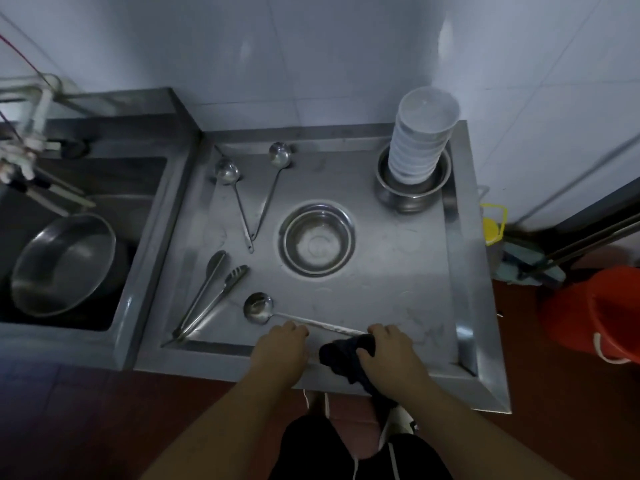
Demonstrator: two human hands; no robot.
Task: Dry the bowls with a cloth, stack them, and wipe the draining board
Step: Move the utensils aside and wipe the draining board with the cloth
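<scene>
- Head view: cloth [348,358], dark and bunched, lies on the draining board [398,271] at its near edge, gripped by the right hand [388,355].
- Left hand [280,348] rests curled beside the ladle [258,308] handle; whether it grips, I cannot tell.
- White bowls [420,143] stand stacked in the far right corner.
- Advice: lift each utensil clear, then wipe beneath with firm, overlapping strokes.

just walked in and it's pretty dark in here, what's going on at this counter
A person stands at a steel draining board. The right hand grips a dark cloth at the near edge, and the left hand rests by the handle of a ladle. White bowls are already stacked inside a metal bowl at the far right corner. Another metal bowl sits mid-board, with tongs and two more ladles to the left.
</scene>
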